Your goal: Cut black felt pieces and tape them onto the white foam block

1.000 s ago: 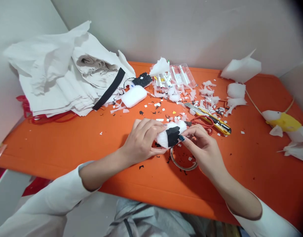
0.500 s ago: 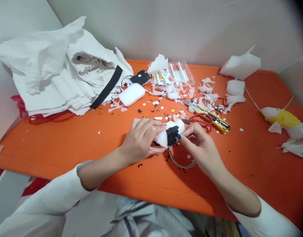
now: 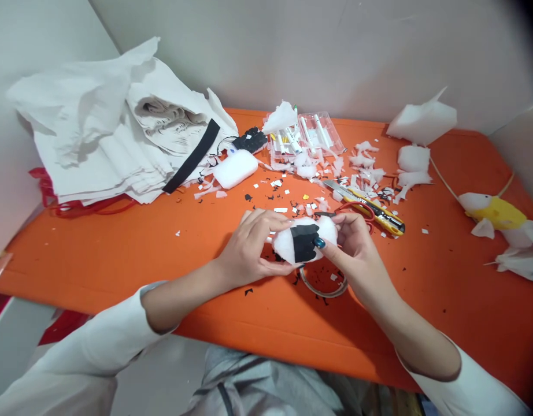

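Held above the orange counter (image 3: 119, 254): white padded piece (image 3: 285, 247) with black patch (image 3: 303, 242).
Aligned lengthwise left to right, with scalloped patch edge facing right; pinched by left hand (image 3: 248, 245) at the left end, by right hand (image 3: 357, 248) at the right end, thumb on patch.

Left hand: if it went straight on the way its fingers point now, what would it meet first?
Past the black-patched white piece it holds, the left hand would likely meet the right hand first, at the piece's other end; depth is hard to judge here.
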Demonstrator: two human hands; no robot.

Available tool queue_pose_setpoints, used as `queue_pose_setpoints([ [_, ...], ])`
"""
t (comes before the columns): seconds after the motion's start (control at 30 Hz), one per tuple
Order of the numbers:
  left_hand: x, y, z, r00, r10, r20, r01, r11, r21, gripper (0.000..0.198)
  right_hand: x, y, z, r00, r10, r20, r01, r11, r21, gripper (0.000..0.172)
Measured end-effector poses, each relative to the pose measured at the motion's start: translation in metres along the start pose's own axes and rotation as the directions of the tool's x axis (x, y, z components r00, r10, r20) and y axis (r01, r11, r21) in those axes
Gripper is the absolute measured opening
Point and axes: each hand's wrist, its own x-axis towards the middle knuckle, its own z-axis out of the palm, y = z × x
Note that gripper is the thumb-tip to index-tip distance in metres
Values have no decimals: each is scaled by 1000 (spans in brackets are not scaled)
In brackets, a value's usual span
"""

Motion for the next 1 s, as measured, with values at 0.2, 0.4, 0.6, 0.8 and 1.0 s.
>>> queue_pose_setpoints([
  [0.2,0,-5,-4,999,14,31,-15,1000,24,51,0,0,2,1000,-7,11,7,998,63,36],
  [0.4,6,-41,-12,901,-432,47,421,895,150,46,-2,2,-6,994,-100,-42,95,988,-120,19],
  [0.6,1,-64,-7,802,-591,85,535,774,338,62,-3,4,-8,944,-218,248,329,679,-656,17],
  [0.8,8,-40,-23,947,-313,68,287,923,257,46,1,12,-9,916,-177,361,402,384,-831,11],
  [1.0,16,-21,-30,704,-534,468,380,840,387,44,6,9,-16,940,-94,328,339,369,-865,6],
])
